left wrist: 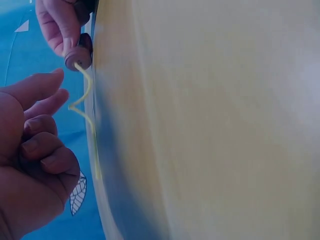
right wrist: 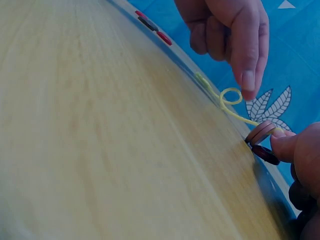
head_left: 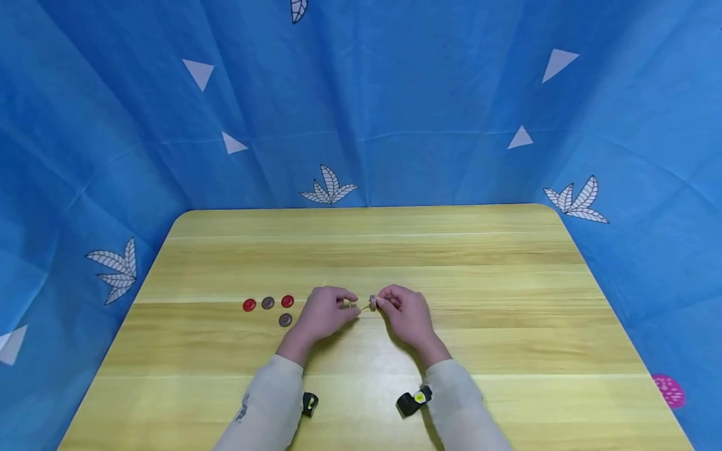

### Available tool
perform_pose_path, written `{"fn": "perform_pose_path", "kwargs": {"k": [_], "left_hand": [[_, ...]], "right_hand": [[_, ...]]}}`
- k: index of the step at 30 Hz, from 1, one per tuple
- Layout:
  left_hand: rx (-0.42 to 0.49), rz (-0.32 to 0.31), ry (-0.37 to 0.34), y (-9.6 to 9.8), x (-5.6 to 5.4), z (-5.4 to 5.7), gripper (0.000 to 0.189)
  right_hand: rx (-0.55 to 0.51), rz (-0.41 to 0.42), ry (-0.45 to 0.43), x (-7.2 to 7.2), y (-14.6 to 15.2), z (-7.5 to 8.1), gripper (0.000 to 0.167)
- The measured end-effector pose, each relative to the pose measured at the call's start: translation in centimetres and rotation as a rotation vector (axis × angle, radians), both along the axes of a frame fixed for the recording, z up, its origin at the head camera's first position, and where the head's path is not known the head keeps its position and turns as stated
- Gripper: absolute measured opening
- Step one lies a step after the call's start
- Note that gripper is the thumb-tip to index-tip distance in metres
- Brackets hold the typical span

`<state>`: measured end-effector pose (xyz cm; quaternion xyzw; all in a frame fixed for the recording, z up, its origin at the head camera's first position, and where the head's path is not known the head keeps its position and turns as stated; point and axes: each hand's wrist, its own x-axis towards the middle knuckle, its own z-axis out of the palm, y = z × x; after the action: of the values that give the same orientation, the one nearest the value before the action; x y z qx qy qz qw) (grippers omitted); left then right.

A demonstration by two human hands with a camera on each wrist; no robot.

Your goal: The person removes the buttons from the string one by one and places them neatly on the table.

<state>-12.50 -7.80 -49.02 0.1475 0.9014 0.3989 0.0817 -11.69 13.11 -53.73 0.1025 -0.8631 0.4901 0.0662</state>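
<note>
outside left hand point(head_left: 327, 310): four buttons point(head_left: 267, 303) obstruct | between: yellow cord point(right wrist: 245, 119) | outside right hand point(head_left: 410, 316): free tabletop point(head_left: 524, 307)

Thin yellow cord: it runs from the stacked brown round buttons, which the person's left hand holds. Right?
Wrong hand: the right hand holds the stacked brown round buttons, as the right wrist view shows. The thin yellow cord does run from them.
</note>
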Motion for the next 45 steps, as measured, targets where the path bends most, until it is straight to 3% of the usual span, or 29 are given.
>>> {"fn": "perform_pose_path", "kwargs": {"k": [10, 25, 31, 38, 45], "left_hand": [[-0.137, -0.033, 0.008, 1.1, -0.6, -0.6, 0.018], [-0.181, -0.036, 0.042, 2.4, -1.1, -0.9, 0.004], [-0.133, -0.027, 0.077, 2.5, -1.2, -1.1, 0.006], [-0.059, 0.03, 0.054, 2.6, -1.4, -1.1, 0.005], [0.063, 0.05, 0.019, 2.8, -0.9, -1.0, 0.018]], "right_hand": [[0.003, 0.013, 0.016, 0.0, -0.2, 0.1, 0.006], [0.016, -0.005, 0.015, 0.0, -0.2, 0.1, 0.008], [0.001, -0.006, 0.004, -0.1, -0.1, 0.1, 0.011], [0.0, -0.012, -0.007, 0.0, 0.0, 0.3, 0.012], [0.009, -0.013, 0.004, 0.1, 0.1, 0.2, 0.007]]}}
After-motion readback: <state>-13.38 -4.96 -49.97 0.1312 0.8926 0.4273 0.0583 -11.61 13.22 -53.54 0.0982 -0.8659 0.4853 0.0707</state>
